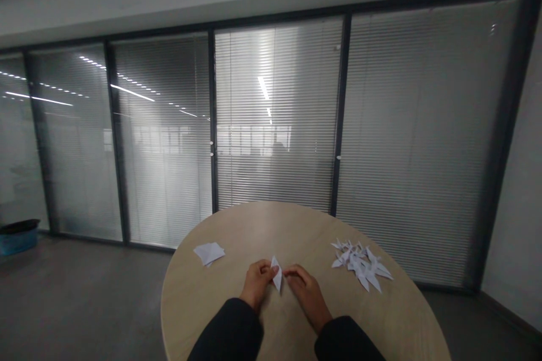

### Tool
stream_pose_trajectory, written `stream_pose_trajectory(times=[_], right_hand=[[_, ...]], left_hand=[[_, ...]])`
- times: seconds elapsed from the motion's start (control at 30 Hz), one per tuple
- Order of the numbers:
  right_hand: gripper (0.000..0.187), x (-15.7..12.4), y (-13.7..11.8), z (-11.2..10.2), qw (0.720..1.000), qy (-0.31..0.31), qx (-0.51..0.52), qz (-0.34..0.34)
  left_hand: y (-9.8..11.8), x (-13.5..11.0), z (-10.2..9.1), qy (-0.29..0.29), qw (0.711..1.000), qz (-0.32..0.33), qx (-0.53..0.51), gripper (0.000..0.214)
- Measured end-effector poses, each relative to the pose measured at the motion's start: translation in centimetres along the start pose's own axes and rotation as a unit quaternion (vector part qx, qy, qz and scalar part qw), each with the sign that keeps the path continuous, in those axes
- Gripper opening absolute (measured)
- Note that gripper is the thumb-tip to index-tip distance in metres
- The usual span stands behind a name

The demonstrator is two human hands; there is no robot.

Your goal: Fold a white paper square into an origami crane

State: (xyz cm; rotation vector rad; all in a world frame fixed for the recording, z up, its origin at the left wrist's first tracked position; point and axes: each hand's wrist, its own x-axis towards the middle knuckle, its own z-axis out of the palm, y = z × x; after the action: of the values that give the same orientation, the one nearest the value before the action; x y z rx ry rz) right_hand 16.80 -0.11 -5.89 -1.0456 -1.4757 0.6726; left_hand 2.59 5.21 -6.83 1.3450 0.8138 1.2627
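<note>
A small white piece of folded paper (276, 276), diamond-shaped with pointed ends, stands upright just above the round table (271, 220). My left hand (257, 284) pinches it from the left, thumb across its near face. My right hand (305, 291) is bent in at its right edge, fingertips closed together against that edge. To the left lies a small stack of white paper sheets (209, 253), slightly fanned. On the right is a loose pile of folded paper cranes (359, 264) with pointed wings and tails.
Behind the table runs a glass partition (275, 113) with blinds and dark frames. A blue bin (19, 237) with a dark liner stands on the grey floor (97, 299) at far left. A white wall (516, 220) rises at the right.
</note>
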Motion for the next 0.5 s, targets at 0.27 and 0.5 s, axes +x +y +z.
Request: stream_pose_trajectory(times=[0.27,0.5], right_hand=[[0.037,0.13,0.6,-0.02,0.997,-0.03,-0.011,0.067],[0.04,-0.27,0.21,0.29,0.995,-0.071,-0.023,0.07]], left_hand=[[-0.19,-0.43,0.27,-0.037,0.994,0.039,0.097,0.036],[-0.56,-0.62,0.1,-0.047,0.991,0.061,0.112,0.027]])
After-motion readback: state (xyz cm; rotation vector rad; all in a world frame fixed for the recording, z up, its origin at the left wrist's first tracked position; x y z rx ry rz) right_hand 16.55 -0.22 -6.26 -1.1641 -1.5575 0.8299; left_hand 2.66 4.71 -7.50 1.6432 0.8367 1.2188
